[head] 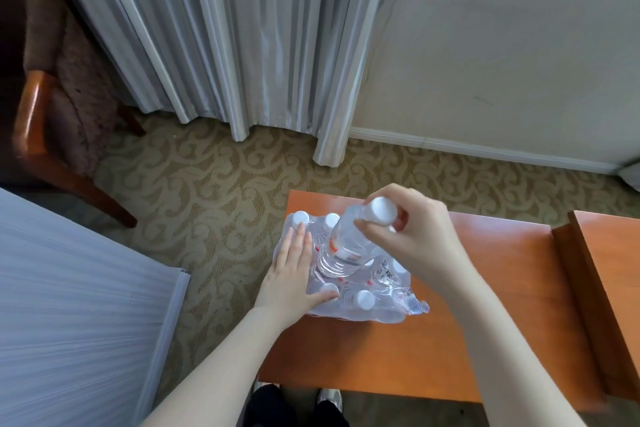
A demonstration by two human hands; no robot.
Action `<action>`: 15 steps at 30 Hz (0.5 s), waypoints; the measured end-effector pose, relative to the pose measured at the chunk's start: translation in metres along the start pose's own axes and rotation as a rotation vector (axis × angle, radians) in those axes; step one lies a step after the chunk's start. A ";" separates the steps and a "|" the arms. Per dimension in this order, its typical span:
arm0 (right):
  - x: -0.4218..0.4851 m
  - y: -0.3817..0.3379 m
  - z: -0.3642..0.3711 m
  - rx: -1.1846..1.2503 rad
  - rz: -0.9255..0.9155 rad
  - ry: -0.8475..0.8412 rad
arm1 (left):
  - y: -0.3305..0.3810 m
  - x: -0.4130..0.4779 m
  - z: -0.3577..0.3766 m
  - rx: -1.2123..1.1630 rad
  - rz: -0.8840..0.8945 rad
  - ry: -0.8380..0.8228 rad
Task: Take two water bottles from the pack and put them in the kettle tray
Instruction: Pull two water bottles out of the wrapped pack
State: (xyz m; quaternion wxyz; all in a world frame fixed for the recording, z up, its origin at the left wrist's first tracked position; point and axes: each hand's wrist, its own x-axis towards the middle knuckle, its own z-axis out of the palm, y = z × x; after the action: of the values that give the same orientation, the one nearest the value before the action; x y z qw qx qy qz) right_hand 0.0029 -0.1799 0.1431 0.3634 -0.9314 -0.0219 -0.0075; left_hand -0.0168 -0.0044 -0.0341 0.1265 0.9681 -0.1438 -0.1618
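Observation:
A shrink-wrapped pack of water bottles with white caps stands at the left end of an orange wooden table. My right hand grips one clear bottle by its neck, just under the white cap. That bottle is tilted and lifted partway above the pack. My left hand lies flat on the pack's left side, fingers spread, pressing on the plastic wrap. No kettle tray is in view.
A second orange wooden surface adjoins the table on the right. A bed with white linen fills the lower left. A wooden armchair stands at the far left, grey curtains hang behind, and patterned carpet covers the floor.

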 end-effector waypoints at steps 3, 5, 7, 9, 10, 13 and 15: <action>-0.002 -0.012 -0.020 0.028 -0.001 0.013 | 0.004 -0.001 -0.023 -0.196 0.027 -0.009; -0.002 -0.017 -0.027 0.022 -0.009 0.001 | 0.012 -0.003 -0.049 -0.387 0.053 0.049; -0.002 -0.021 -0.030 -0.009 -0.021 -0.028 | 0.024 -0.006 -0.080 -0.649 0.065 0.081; -0.002 -0.025 -0.031 -0.044 -0.033 -0.057 | 0.038 -0.008 -0.110 -0.839 0.119 0.064; -0.001 -0.027 -0.031 -0.053 -0.040 -0.069 | 0.046 -0.008 -0.124 -0.888 0.150 0.039; -0.001 -0.037 -0.032 -0.045 -0.073 -0.092 | 0.067 -0.005 -0.150 -0.965 0.233 0.010; 0.001 -0.042 -0.033 -0.016 -0.083 -0.092 | 0.073 -0.004 -0.158 -1.001 0.277 0.058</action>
State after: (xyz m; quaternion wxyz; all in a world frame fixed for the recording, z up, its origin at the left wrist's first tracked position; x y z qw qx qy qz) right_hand 0.0024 -0.1713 0.1954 0.3537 -0.9320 -0.0770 0.0201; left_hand 0.0178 -0.0397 0.1328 0.5981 0.7651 -0.1719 -0.1657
